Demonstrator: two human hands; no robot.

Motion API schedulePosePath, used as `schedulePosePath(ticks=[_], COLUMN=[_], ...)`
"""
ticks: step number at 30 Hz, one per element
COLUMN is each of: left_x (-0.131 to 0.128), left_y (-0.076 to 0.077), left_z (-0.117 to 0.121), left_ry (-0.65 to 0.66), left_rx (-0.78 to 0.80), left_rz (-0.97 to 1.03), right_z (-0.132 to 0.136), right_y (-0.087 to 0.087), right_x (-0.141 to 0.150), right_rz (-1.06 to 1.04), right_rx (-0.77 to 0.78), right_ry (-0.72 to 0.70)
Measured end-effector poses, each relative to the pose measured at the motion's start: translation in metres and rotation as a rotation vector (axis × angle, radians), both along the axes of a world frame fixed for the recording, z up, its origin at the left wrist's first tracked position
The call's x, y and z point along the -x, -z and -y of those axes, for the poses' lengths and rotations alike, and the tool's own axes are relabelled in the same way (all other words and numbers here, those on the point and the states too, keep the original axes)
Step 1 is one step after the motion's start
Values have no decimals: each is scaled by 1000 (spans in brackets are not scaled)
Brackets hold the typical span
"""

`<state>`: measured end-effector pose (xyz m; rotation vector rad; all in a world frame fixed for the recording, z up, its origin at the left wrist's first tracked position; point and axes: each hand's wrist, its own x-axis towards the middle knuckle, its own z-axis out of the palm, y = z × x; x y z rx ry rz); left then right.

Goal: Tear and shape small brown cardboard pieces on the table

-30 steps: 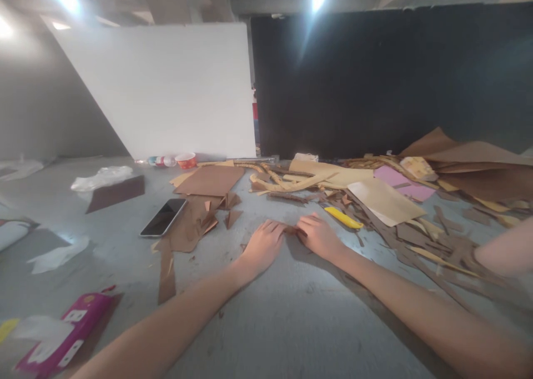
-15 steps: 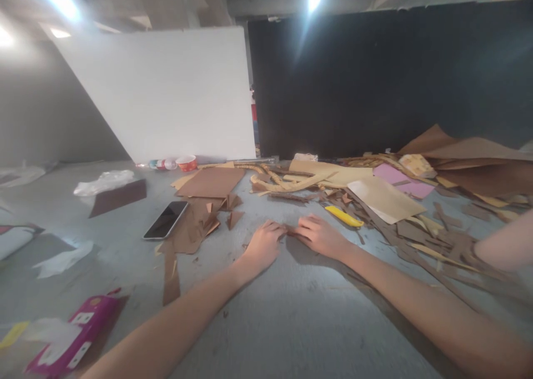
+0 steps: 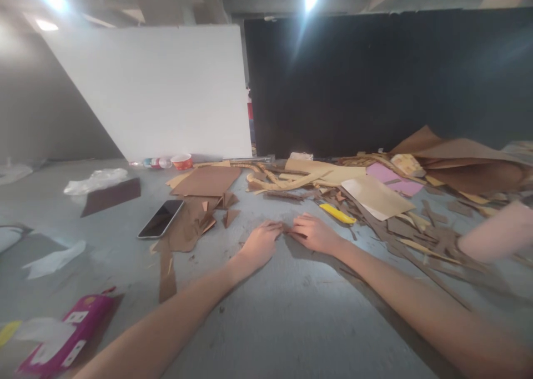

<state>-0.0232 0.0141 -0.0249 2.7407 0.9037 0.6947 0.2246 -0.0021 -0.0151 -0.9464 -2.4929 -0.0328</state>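
My left hand (image 3: 259, 244) and my right hand (image 3: 315, 235) meet low over the middle of the grey table (image 3: 291, 323). Both are closed, fingertips pinching a small brown strip (image 3: 287, 230) that shows between them. Most of the strip is hidden by the fingers, and its material is hard to make out. Just beyond my right hand lies a yellow-handled tool (image 3: 338, 214), like a cutter. Left of my left hand are brown sheet scraps (image 3: 187, 223), some folded up at the edge, and a dark-screened phone (image 3: 161, 219) partly beside them.
Brown and tan offcuts (image 3: 416, 240) spread over the right side, near another person's forearm (image 3: 495, 232). Large brown sheets (image 3: 470, 162) are heaped behind. A magenta tissue pack (image 3: 83, 326) lies front left. A plastic bag (image 3: 96, 181) and orange-red cup (image 3: 182, 161) stand farther back.
My hands stay together at the strip, with the right fingers shifting slightly. The view has drifted a little. At the right, the other person's forearm has moved somewhat inward.
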Motion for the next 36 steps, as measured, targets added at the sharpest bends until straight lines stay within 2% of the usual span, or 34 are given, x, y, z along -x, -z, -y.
schedulePosePath(ticks=[4,7,14,21,25,31,33,36], left_x=[-1,-3,-6,-8,-7,-6,-7,-9], left_y=[-2,-8,-19,-15,-14,-13,-13,-15], left_z=[1,7,17,17,16,15,16,18], left_ry=[20,-7,-57,-29,-66,-1,-9,-22], left_rx=[-16,-39,-49,-27,4,-39,-44,-54], left_rz=[-58,-85,-249,-211,-128,-156,-160,-168], right_z=[-2,-4,-10,-14,-17,-18,-16,-8], right_y=[0,0,8,16,17,18,17,15], right_x=[1,3,13,16,16,19,19,17], right_rz=[-211,-295,-389,-395,-386,-344,-313,-244], right_rx=[126,225,320,311,342,349,307,142], right_ry=[20,37,243,388,395,448,450,413])
